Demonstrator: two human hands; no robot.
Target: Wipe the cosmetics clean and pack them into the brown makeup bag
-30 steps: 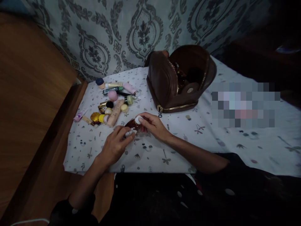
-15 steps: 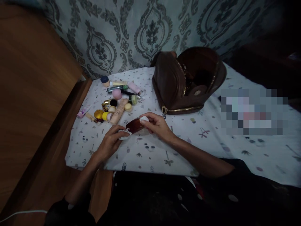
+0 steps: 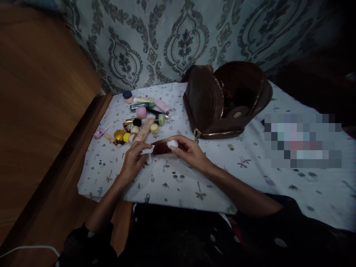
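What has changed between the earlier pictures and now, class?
The left hand with its white tissue has moved left, away from the white cap, uncovering more of the brown bottle. The right hand still grips the cap. The small cosmetics and open bag stayed put.

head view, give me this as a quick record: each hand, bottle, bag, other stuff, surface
left hand: pinches a thin white piece, maybe a wipe, at the bottle's left end
right hand: holds the brown bottle at its white-capped end
bag: brown, unzipped, contents too dark to tell
other items: pink ball, blue-lidded jar, tubes, small jars
surface: white patterned cloth
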